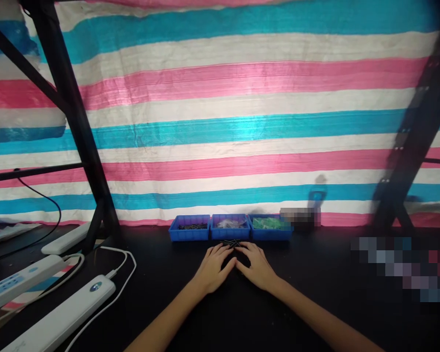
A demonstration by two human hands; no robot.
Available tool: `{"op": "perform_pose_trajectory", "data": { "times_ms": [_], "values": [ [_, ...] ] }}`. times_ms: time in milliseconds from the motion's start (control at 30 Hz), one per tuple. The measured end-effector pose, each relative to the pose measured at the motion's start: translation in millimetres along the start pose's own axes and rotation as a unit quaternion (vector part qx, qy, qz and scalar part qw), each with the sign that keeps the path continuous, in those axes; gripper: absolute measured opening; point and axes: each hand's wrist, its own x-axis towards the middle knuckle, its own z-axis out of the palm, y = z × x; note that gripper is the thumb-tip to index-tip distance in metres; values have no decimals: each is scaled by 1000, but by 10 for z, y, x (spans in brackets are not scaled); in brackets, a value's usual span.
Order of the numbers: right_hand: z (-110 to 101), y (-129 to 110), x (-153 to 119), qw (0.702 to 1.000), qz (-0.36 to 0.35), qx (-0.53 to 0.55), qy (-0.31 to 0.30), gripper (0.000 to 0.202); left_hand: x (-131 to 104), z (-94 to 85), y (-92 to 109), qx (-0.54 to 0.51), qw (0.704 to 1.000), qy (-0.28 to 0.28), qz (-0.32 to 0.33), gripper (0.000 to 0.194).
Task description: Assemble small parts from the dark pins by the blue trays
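A: How far along does the work look?

B: Early, by the look of it. The left hand [213,268] and right hand [255,266] lie flat on the dark worktop [220,313], fingers spread and loosely apart, gripping nothing. Their tips meet around a small pile of dark screws [231,243] just in front of the middle blue tray [230,227]. Nothing assembled shows.

A: And the trays?

B: The left blue tray [189,228] holds more dark pieces, the middle one pale bits, the right blue tray [270,227] green parts. All three look stocked.

A: What is hard to make out?

B: The dark pile nearly vanishes against the worktop, so a count is impossible. Two patches at the right are blurred out. The power strips [58,318] run off the left edge.
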Motion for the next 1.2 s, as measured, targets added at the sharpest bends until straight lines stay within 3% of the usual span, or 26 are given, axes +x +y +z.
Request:
{"op": "perform_pose_trajectory", "data": {
  "times_ms": [400, 767, 1200],
  "values": [
    [9, 35, 15, 1000, -19, 3, 17, 28, 7, -70, 87, 0, 998, 52, 23, 27],
    [28, 43, 12, 999, -39, 8, -1, 27, 13, -10, 35, 8, 999, 17, 32, 28],
    [-40, 11, 10, 1000, -21, 13, 13, 19, 5, -3, 23, 16, 999, 24, 26, 30]
  ]
}}
